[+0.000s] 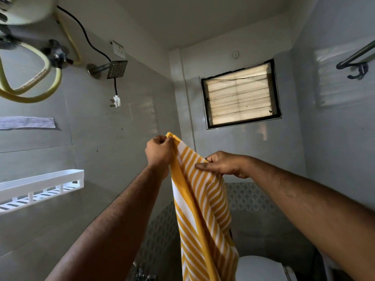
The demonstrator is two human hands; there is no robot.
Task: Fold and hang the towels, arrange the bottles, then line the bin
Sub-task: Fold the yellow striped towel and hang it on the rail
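Both forearms up; left hand point(159, 152) grips top corner of yellow-striped towel point(199, 207), right hand point(220, 164) pinches upper edge just beside. Towel hangs mid-air before window point(241, 94). White shelf point(40, 185) left, rail point(355, 57) upper right.

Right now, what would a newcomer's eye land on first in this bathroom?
The yellow-and-white striped towel hanging mid-frame, its top edge pinched by the left hand and right hand. Next, the bright louvred window on the far wall, then the yellow hoses looping at upper left.
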